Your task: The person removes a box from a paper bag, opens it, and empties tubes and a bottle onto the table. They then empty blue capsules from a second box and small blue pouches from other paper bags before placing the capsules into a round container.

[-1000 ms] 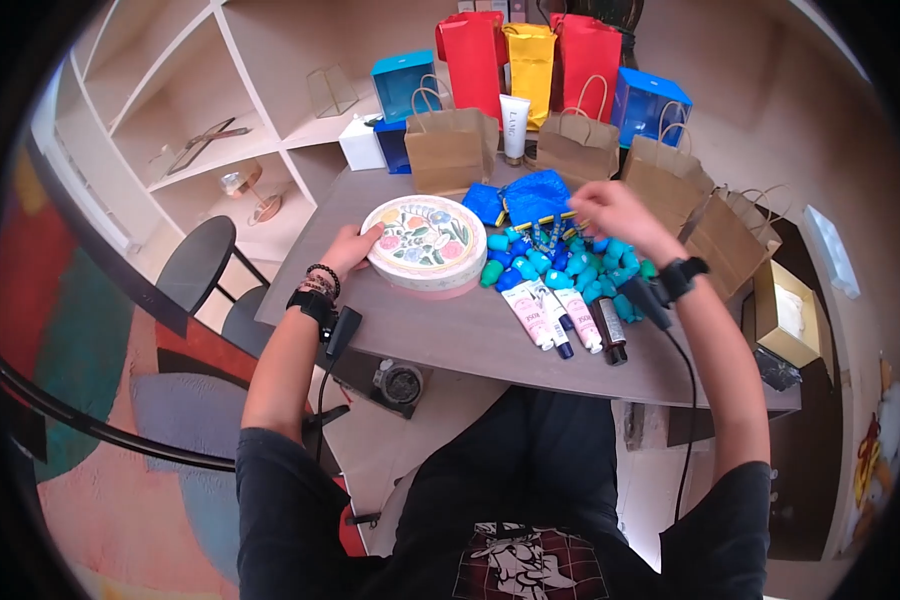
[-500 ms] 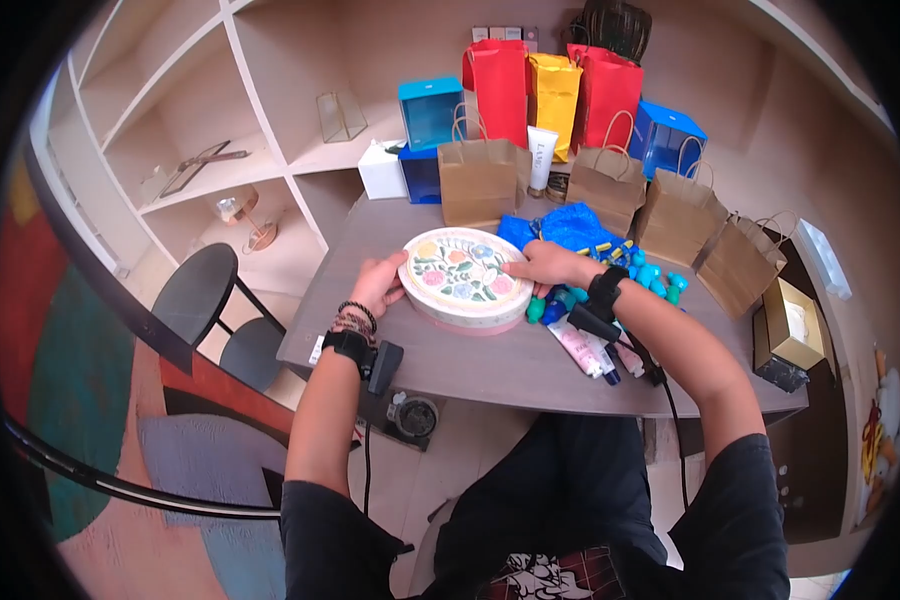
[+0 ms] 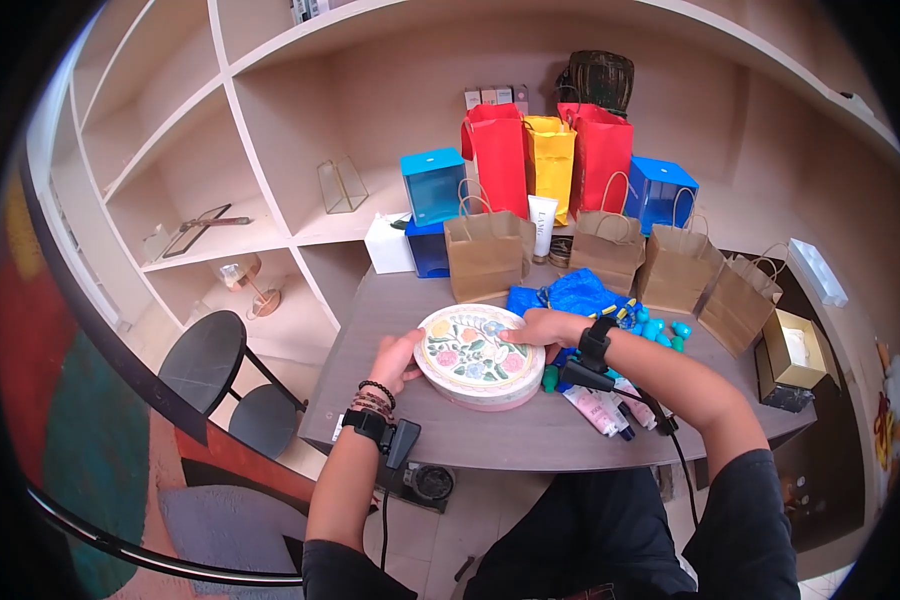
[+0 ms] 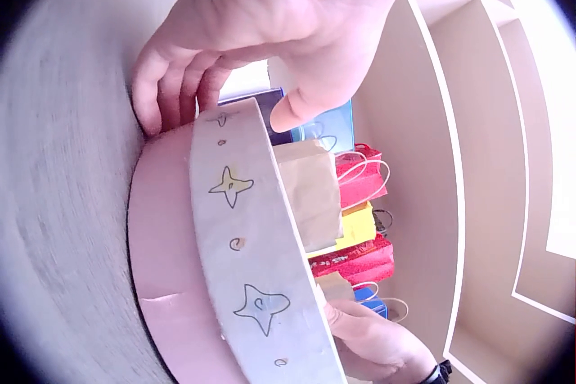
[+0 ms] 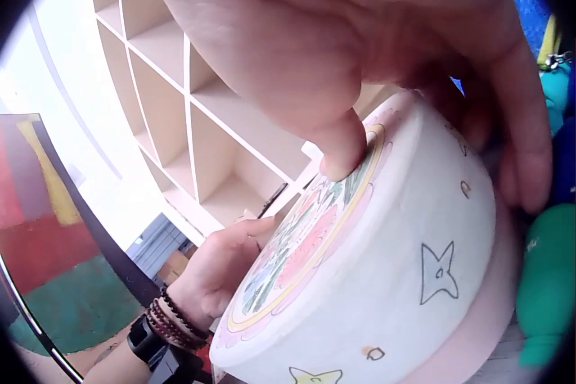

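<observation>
An oval box (image 3: 478, 345) with a flower-painted lid stands on the grey table (image 3: 370, 330), its white lid rim drawn with stars and its lower wall pink. At its left end my left hand (image 3: 398, 362) grips it; in the left wrist view the fingers (image 4: 184, 87) reach down the pink wall and the thumb lies at the lid's edge. My right hand (image 3: 550, 330) holds the opposite end. Its thumb (image 5: 346, 145) presses on the painted top while the fingers go down over the side, partly hidden. The lid sits on the box.
Right of the box lie turquoise and green lumpy pieces (image 3: 653, 330), a blue cloth bag (image 3: 575, 292) and several cream tubes (image 3: 592, 410). Brown paper bags (image 3: 485, 262) line the table's back, with red bags (image 3: 495, 155), a yellow bag (image 3: 548, 165) and blue boxes (image 3: 433, 188) behind.
My right hand has come from above the turquoise pieces onto the box's right end. The left hand has stayed on the box. The head view has shifted, showing more of the shelves.
</observation>
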The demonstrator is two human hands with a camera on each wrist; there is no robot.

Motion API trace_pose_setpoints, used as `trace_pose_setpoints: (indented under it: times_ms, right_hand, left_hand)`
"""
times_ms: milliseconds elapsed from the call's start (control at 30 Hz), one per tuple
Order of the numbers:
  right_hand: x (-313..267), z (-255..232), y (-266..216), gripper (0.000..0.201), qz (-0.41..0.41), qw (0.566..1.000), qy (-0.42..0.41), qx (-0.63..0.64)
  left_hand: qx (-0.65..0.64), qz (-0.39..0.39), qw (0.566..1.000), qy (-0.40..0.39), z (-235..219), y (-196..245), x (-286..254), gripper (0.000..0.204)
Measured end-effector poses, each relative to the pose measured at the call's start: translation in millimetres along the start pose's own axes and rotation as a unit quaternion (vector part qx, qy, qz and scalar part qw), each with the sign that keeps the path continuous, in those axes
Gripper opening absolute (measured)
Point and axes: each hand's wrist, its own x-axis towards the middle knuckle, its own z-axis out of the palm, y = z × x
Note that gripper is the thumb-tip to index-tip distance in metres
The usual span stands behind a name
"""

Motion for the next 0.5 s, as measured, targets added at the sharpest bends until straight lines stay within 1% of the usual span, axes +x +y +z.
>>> trace_pose_setpoints:
  times_ms: [67, 133, 200, 300, 367, 400, 433, 500]
  right_hand:
    - [1, 0, 2, 0.057, 0.003, 0.997, -0.053, 0.048]
    - [1, -1, 4, 0.054, 0.009, 0.997, -0.058, 0.057]
    - [3, -1, 3, 0.052, 0.018, 0.996, -0.066, 0.065]
    - [-2, -1, 0, 0.047, 0.028, 0.994, -0.055, 0.087]
    - [-4, 1, -5, 0.045, 0.043, 0.995, -0.025, 0.092]
    - [-4, 1, -6, 0.045, 0.045, 0.994, -0.027, 0.094]
    - [-4, 1, -7, 0.043, 0.049, 0.994, -0.017, 0.093]
    - [-5, 1, -10, 0.043, 0.055, 0.994, 0.013, 0.091]
  left_hand:
    - [0.01, -0.004, 1.0, -0.011, -1, 2, 0, 0.044]
    - [0.018, -0.007, 1.0, -0.02, -3, 2, 1, 0.045]
    - [0.016, 0.0, 1.0, -0.008, -3, -1, 3, 0.037]
    - [0.015, -0.009, 1.0, -0.008, -5, 0, 6, 0.037]
    - [0.017, -0.012, 1.0, -0.006, -4, 0, 8, 0.037]
    - [0.019, -0.012, 1.0, -0.004, -4, 1, 8, 0.038]
    - [0.02, -0.01, 1.0, -0.018, -3, 4, 4, 0.038]
    - [0.018, -0.009, 1.0, -0.021, -4, 4, 5, 0.039]
